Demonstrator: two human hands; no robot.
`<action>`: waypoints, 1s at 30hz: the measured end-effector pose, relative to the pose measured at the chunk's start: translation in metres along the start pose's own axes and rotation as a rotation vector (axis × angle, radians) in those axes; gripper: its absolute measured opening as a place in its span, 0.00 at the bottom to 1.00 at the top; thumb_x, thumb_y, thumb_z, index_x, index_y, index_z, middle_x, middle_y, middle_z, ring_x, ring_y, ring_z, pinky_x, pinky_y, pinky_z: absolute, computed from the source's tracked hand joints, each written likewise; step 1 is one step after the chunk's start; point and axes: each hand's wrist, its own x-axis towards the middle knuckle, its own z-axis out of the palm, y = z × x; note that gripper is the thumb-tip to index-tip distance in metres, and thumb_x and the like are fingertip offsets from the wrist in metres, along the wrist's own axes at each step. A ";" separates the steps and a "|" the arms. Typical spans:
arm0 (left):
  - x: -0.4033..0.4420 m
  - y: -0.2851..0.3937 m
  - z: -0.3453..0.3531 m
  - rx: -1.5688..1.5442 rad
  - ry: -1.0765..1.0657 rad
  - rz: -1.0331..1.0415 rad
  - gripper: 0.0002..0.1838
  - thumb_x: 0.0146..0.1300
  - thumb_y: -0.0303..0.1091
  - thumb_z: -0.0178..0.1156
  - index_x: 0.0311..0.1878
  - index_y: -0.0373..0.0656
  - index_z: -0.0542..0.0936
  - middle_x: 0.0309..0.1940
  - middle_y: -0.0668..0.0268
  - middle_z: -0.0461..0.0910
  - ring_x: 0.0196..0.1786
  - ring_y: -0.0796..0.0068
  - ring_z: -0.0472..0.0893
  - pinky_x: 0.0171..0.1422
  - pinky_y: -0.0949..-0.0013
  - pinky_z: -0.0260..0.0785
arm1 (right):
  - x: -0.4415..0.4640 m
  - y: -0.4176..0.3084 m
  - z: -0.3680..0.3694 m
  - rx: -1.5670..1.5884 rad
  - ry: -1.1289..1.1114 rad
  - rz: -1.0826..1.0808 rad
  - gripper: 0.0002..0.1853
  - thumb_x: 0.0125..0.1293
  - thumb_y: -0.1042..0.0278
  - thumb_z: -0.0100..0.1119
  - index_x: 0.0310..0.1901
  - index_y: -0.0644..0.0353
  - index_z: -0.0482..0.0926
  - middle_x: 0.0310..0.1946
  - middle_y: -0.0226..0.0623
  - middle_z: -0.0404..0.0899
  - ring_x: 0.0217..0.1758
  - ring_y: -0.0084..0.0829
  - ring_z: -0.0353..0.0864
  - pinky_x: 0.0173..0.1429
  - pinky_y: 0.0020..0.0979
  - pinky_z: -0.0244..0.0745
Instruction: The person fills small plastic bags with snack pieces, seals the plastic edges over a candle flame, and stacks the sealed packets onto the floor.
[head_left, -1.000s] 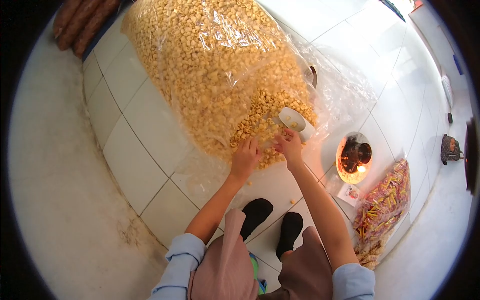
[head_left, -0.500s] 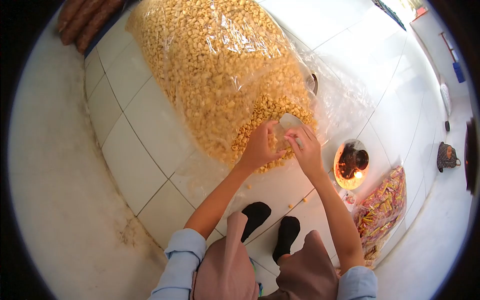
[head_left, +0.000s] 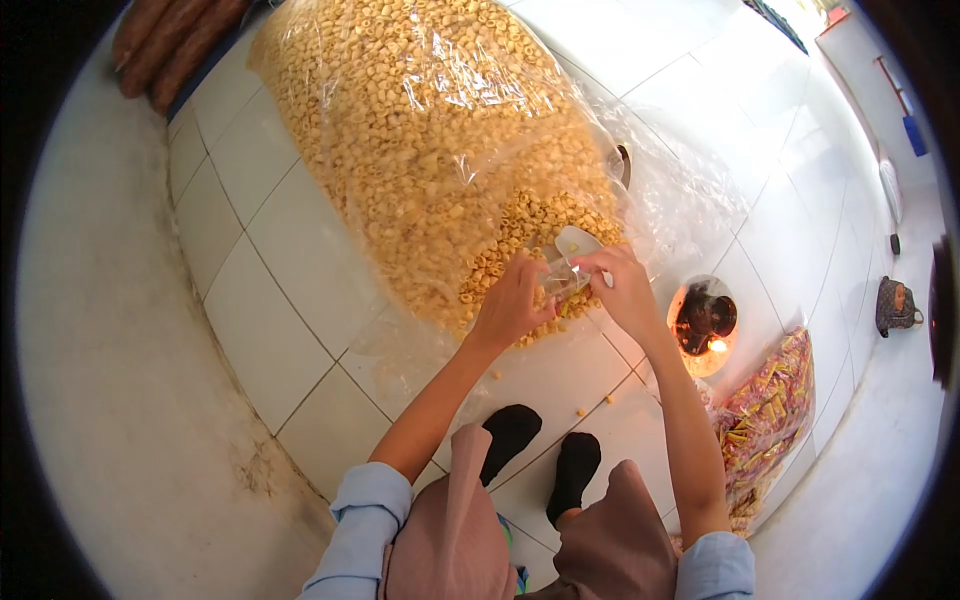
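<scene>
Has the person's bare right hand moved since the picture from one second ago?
Yes. Judged against the round pale-yellow dish with a small flame on the floor, the bare right hand has shifted rightward in the view, nearer that dish.

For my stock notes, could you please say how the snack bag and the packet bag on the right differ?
The snack bag is much larger than the packet bag. The snack bag shows golden pieces; the packet bag shows red-and-yellow contents. Both are clear plastic, resting on the floor.
</scene>
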 end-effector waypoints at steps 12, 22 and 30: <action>0.005 0.003 -0.009 0.090 0.016 0.169 0.33 0.39 0.37 0.66 0.52 0.43 0.65 0.41 0.59 0.67 0.40 0.64 0.73 0.43 0.62 0.66 | 0.017 0.004 -0.005 0.395 -0.432 0.263 0.12 0.55 0.80 0.53 0.41 0.66 0.79 0.33 0.38 0.80 0.36 0.23 0.79 0.42 0.23 0.74; -0.005 0.002 0.001 -0.113 0.012 -0.076 0.20 0.49 0.30 0.62 0.46 0.45 0.69 0.31 0.66 0.76 0.32 0.68 0.78 0.34 0.68 0.69 | 0.017 -0.013 -0.011 0.473 -0.461 0.349 0.12 0.56 0.75 0.57 0.42 0.66 0.78 0.32 0.36 0.81 0.38 0.21 0.79 0.41 0.21 0.73; -0.023 -0.009 0.005 -0.196 0.152 -0.215 0.19 0.48 0.32 0.63 0.43 0.45 0.69 0.24 0.67 0.76 0.27 0.70 0.77 0.29 0.69 0.69 | -0.006 0.063 0.027 -0.065 0.188 0.258 0.19 0.52 0.67 0.62 0.45 0.66 0.72 0.40 0.43 0.75 0.44 0.33 0.74 0.46 0.32 0.71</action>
